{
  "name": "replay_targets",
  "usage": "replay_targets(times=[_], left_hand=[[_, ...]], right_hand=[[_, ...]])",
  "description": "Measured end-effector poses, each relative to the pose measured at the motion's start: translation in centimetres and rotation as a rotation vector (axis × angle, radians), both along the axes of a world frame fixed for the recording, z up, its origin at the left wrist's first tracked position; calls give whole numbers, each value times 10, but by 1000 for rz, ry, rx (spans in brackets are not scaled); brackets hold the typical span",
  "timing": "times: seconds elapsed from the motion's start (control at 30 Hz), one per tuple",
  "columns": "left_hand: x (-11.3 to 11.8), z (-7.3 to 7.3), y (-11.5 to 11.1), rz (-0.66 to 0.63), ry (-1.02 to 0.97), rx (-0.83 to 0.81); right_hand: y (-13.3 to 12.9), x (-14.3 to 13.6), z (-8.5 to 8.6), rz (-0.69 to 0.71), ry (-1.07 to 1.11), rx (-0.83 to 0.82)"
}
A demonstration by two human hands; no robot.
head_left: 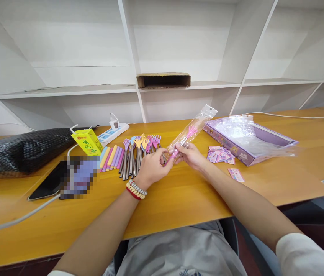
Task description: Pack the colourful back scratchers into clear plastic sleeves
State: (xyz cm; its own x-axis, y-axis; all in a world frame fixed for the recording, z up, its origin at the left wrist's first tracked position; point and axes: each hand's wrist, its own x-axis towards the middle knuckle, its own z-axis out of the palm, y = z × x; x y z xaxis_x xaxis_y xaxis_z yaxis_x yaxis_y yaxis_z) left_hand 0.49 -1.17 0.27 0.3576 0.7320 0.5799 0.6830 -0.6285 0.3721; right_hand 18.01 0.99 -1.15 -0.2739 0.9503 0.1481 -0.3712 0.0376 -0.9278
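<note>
A pink back scratcher (192, 131) lies inside a clear plastic bag (207, 112), tilted up to the right above the table. My left hand (154, 165) is closed around its lower end at the bag's bottom. With fingers pinched, my right hand (190, 155) grips the bag and handle just beside it. Left of my hands lie several back scratchers with metal rods and coloured claw heads (144, 142). Next to them is a row of pastel handles (112, 158). Small pink printed cards (221, 155) are piled to the right, with a single card (236, 174) nearer me.
A purple box tray (248, 157) holding clear bags (233, 126) stands at the right. Leftward are a yellow drink carton (87, 142), a power strip (113, 133), a tablet (49, 180), a white cable (21, 221) and a black wrapped bundle (21, 151). White shelves with a cardboard box (163, 75) rise behind.
</note>
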Motion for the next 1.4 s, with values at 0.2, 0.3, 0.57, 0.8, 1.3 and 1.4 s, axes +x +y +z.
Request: replay_targets(times=[0.2,0.3,0.57,0.8,1.3,1.4], left_hand=[[-1,4,1,31,42,-137],[-1,4,2,41,-22,-229],[0,1,10,41,-207,-421],[0,-8,16,-195,-381,-520],[-4,5,0,-416,-23,-403],[-4,8,1,-479,-181,-520]], right_hand=[[3,9,5,-86,32,-11],[4,12,5,-68,6,-7],[-1,8,5,13,-91,11],[1,6,6,-91,-4,-72],[-1,8,9,-64,35,-158],[-2,10,7,17,-145,-54]])
